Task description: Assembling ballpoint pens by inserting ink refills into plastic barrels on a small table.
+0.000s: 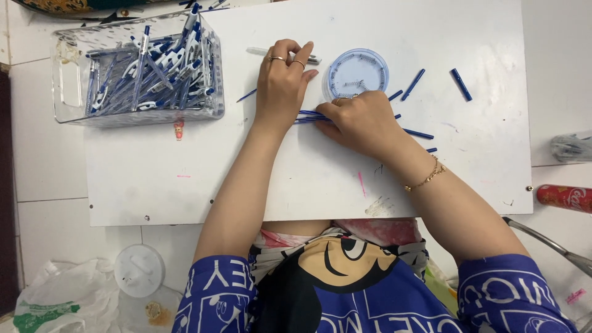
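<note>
- A clear plastic bin [139,68] stood at the far left of the white tabletop [185,185], packed with assembled blue-and-white pens [154,65].
- The left hand [282,83] rested palm down, fingers curled over a slim pale pen barrel [259,51]; whether it truly gripped the barrel I could not tell.
- Just right of it, the right hand [361,120] was clenched on a small bunch of thin blue refills [308,116], held flat and touching the board.
- Judged from this, doing the step well would mean keeping the refills parallel and drawing out one at a time.
- A round clear lid [356,73] sat beyond the right hand.
- Loose blue caps [413,84] lay scattered farther right.
</note>
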